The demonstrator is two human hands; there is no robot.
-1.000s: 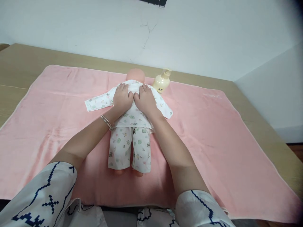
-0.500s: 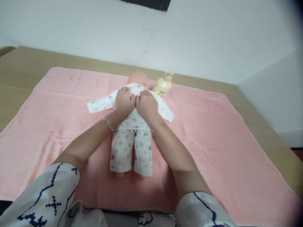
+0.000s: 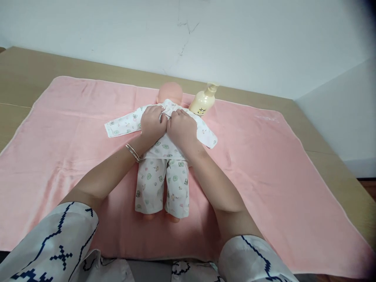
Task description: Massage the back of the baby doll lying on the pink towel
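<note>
A baby doll [image 3: 169, 93] lies stretched out on a pink blanket, its bald head toward the wall and its feet toward me. It wears a white printed shirt [image 3: 166, 148] and matching trousers [image 3: 150, 186]. My left hand [image 3: 152, 123] rests on the upper part of the shirt, fingers curled into the cloth near the collar. Beside it, almost touching, my right hand [image 3: 182, 127] also has its fingers bent on the shirt. The cloth between my thumbs is wrinkled. Both sleeves lie spread outward. My hands hide much of the doll's upper body.
The pink blanket [image 3: 279, 188] covers most of the wooden table [image 3: 96, 70]. A cream pump bottle [image 3: 203, 101] stands tilted-looking by the doll's head, on the right. Behind the table rises a white wall [image 3: 249, 47].
The view has tilted slightly downward. My fingers have shifted a little on the shirt, and the cloth near the collar is more bunched between my hands. The doll and bottle stay in place.
</note>
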